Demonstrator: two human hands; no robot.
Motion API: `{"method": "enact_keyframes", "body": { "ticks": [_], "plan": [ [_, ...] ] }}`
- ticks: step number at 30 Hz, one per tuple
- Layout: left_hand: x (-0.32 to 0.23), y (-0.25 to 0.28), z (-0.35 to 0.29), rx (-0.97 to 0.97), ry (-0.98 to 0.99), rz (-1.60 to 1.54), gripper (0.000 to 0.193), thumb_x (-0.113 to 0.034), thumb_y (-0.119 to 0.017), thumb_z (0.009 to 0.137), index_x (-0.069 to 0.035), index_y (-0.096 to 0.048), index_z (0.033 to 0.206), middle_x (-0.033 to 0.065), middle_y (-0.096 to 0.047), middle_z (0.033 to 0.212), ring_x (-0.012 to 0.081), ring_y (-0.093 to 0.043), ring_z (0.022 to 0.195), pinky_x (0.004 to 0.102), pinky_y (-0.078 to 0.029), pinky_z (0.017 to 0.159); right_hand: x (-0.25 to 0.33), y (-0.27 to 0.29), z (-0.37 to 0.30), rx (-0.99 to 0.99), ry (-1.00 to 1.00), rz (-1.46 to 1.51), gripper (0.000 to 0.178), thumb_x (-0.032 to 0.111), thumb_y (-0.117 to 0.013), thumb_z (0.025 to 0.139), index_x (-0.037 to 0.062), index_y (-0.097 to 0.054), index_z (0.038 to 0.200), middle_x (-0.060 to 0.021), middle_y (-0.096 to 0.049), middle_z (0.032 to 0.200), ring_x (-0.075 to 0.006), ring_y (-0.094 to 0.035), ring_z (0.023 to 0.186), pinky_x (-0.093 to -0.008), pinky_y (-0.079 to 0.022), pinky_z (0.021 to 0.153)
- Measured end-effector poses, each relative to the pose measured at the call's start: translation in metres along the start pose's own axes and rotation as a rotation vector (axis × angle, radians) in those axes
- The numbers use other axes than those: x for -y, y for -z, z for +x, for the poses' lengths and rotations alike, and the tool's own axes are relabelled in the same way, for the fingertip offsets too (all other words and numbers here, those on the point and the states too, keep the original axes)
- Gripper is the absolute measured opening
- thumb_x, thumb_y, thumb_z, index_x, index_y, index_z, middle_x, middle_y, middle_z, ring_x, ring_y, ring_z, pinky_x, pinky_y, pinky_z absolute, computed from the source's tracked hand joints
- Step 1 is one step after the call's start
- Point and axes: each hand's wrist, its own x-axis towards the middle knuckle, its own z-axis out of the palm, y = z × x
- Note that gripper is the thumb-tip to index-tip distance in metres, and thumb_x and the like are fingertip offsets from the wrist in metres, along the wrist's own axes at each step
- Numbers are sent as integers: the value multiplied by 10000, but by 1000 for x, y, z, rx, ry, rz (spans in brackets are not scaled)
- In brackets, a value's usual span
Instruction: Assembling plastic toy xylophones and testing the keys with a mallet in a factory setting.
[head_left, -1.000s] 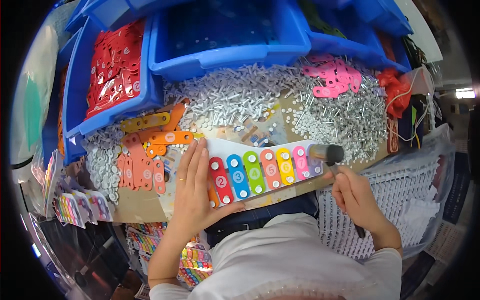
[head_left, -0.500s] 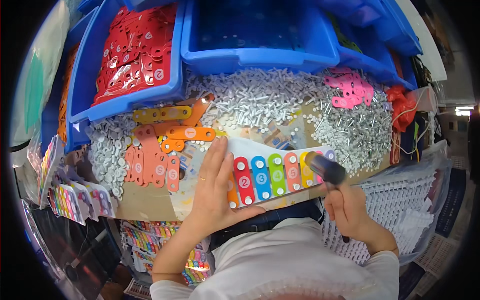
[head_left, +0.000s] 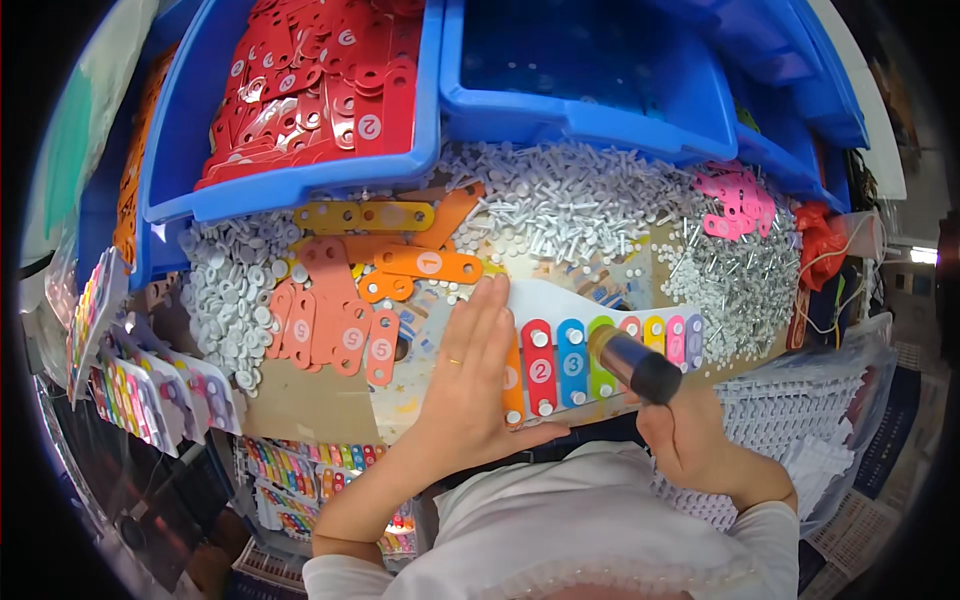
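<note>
Fingers of the left hand [head_left: 468, 385] lie flat and pressed together on the white board of a toy xylophone [head_left: 600, 350], thumb hooked along its near edge, a ring on one finger. Fingers of the right hand [head_left: 690, 440] are curled in a fist around a hammer [head_left: 633, 362] whose dark, cylindrical head hangs over the green and yellow bars; whether it touches them I cannot tell.

At twelve o'clock from the hands stand two large blue bins: the left bin [head_left: 300, 185] is heaped with red numbered bars [head_left: 310, 90], the right bin [head_left: 600, 110] looks nearly bare inside. Below them a broad drift of white pegs [head_left: 580, 205] spreads across the table, with a heap of white round caps [head_left: 225, 295] at nine o'clock. The xylophone sits at centre, just beside the person's chest, its coloured bars running from orange at the left to purple at the right. Orange and yellow loose bars [head_left: 400, 265] lie at eleven o'clock. Pink bars [head_left: 738, 200] lie at two o'clock.
</note>
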Motion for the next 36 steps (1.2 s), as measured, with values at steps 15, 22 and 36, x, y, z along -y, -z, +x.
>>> {"method": "enact_keyframes", "body": {
  "ticks": [15,22,36],
  "plan": [
    [-5,9,1,30,48,-49,1202,-369,-866,626,12,-125,1493,270,-205,1538,440,-212,1426,565,-177,1131,23,-3,8,104,-27,23,164,147,-470,968,23,-553,1037,-139,-623,729,-330,-615,570,-377,-455,502],
    [5,29,-3,-212,128,-282,444,-10,-482,940,36,-425,1378,236,-381,1466,363,-333,1390,425,-262,1126,24,-18,-17,71,417,-137,228,150,-626,885,25,-563,1065,-79,-605,628,-235,-595,469,-358,-451,426],
    [1,27,56,204,-446,361,344,-100,-574,788,-93,-609,1130,73,-510,1392,314,-392,1357,462,-369,1084,8,-38,-31,88,128,-305,182,154,-519,950,-5,-562,1027,-121,-632,687,-278,-621,531,-364,-479,480]
  ]
}}
